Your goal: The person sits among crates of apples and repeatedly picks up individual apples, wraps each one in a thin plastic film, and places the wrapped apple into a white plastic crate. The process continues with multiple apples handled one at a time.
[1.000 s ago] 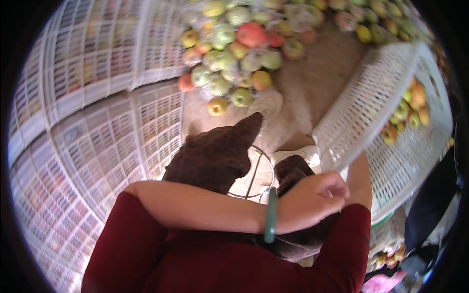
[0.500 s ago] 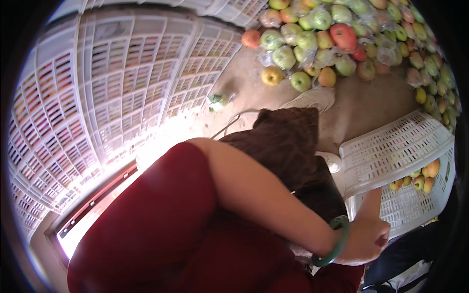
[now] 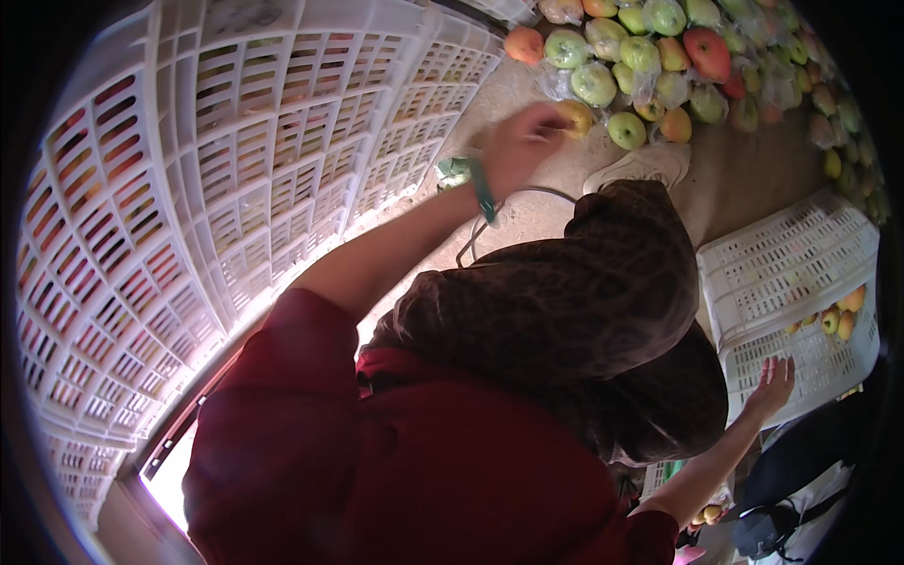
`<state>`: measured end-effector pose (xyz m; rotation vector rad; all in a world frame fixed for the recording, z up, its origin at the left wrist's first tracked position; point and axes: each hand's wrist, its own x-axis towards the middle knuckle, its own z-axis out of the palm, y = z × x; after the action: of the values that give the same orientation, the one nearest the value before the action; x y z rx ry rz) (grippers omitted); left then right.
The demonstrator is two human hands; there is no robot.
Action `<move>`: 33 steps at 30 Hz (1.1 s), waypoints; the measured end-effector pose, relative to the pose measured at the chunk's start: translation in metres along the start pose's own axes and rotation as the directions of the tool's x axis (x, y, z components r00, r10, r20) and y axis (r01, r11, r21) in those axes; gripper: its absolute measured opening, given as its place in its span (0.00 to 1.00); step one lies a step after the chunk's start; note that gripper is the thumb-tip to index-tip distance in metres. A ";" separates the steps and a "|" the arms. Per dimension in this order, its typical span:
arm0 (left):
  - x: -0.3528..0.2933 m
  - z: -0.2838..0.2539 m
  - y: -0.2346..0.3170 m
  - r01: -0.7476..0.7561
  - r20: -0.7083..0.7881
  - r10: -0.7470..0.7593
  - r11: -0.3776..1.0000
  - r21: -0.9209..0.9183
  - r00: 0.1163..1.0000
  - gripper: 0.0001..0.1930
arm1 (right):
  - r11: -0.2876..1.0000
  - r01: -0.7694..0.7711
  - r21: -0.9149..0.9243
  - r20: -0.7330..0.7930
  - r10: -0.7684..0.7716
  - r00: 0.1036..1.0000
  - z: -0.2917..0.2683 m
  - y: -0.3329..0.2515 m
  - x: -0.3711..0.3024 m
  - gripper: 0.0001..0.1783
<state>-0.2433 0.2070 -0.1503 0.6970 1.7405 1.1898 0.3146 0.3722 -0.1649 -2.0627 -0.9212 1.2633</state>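
My left hand (image 3: 523, 146), with a green bangle at the wrist, reaches to the near edge of a spread of apples (image 3: 640, 56) on the floor. It is at a yellow apple (image 3: 577, 119); motion smears the fingers, so whether they grip it does not show. A green apple (image 3: 626, 131) lies just right of it. Many apples there are in clear plastic wrap. At the right, my right hand (image 3: 776, 382) is open, fingers spread, in front of a white slatted crate (image 3: 753, 372). Several yellow-orange apples (image 3: 845, 320) sit in that crate.
Tall white slatted crates (image 3: 188, 188) filled with fruit line the left. A second white crate (image 3: 791, 254) overlaps the right one. A thin dark cable (image 3: 541, 190) and a crumpled green-white scrap (image 3: 452, 171) lie on the floor. Dark cloth (image 3: 800, 461) shows at lower right.
My left hand has swung from beside my right hand, across my body, to the apples at the upper left. My right hand now shows with its fingers spread. The view has shifted.
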 end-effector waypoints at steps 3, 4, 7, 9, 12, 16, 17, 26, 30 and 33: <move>-0.032 -0.095 -0.164 0.432 -0.316 -0.302 0.715 0.549 0.900 0.23 | 0.988 0.100 -0.116 0.033 -0.097 0.995 0.018 -0.035 -0.045 0.23; -0.041 -0.109 -0.192 0.614 -0.419 -0.453 0.514 0.599 0.787 0.33 | 0.978 0.127 -0.165 0.048 -0.121 0.992 0.024 -0.041 -0.055 0.23; -0.050 -0.120 -0.220 0.662 -0.474 -0.511 0.287 0.692 0.717 0.47 | 0.902 0.193 -0.386 0.120 -0.158 0.980 0.032 -0.047 -0.072 0.22; -0.049 -0.117 -0.232 0.711 -0.476 -0.618 0.198 0.675 0.625 0.52 | 0.895 0.209 -0.393 0.163 -0.155 0.974 0.041 -0.048 -0.082 0.22; -0.051 -0.116 -0.254 0.716 -0.515 -0.651 0.063 0.695 0.557 0.54 | 0.849 0.220 -0.481 0.196 -0.141 0.971 0.046 -0.039 -0.087 0.22; -0.038 -0.110 -0.264 0.650 -0.471 -0.707 -0.021 0.759 0.527 0.54 | 0.767 0.176 -0.617 0.209 -0.055 0.976 0.029 -0.022 -0.079 0.20; -0.035 -0.106 -0.261 0.631 -0.472 -0.726 -0.067 0.773 0.501 0.53 | 0.789 0.130 -0.600 0.187 -0.020 0.982 0.024 -0.017 -0.077 0.20; -0.026 -0.102 -0.264 0.617 -0.473 -0.740 -0.100 0.780 0.478 0.46 | 0.796 0.139 -0.589 0.233 0.002 0.973 0.028 -0.017 -0.068 0.19; -0.060 -0.117 -0.279 0.782 -0.308 -0.718 0.572 0.249 0.624 0.39 | 0.772 0.262 -0.580 0.272 -0.120 0.955 0.039 -0.031 -0.068 0.19; -0.056 -0.112 -0.213 0.795 0.153 -0.841 0.409 -0.449 0.519 0.40 | 0.681 0.403 -0.612 0.236 -0.330 0.914 0.067 -0.043 -0.087 0.16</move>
<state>-0.3117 0.0326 -0.3116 -0.5397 1.4418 0.8374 0.2137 0.3371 -0.1144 -2.1258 -1.9476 0.8993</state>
